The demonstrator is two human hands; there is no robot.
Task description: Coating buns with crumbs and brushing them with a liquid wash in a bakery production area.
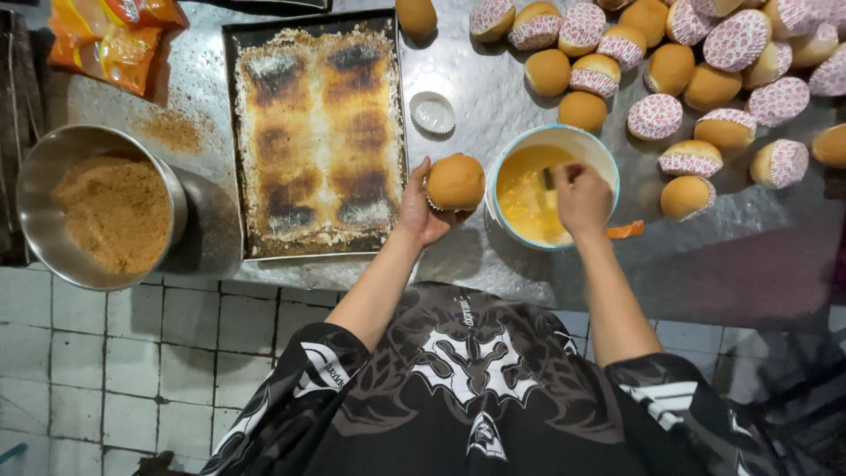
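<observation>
While a round golden bun (456, 182) was cupped in the left hand (421, 204) above the counter (493, 79), a brush handle (548, 179) was gripped by the right hand (582, 196) inside the bowl (602, 156); soft, light, best supported underneath.

A dark printed short-sleeved shirt was worn, forearms left bare.
A black and grey swirling pattern was seen across the chest, a white cross-like emblem was set at its middle, and white striped markings were carried on both sleeves; no gloves, rings or watch were made out.
</observation>
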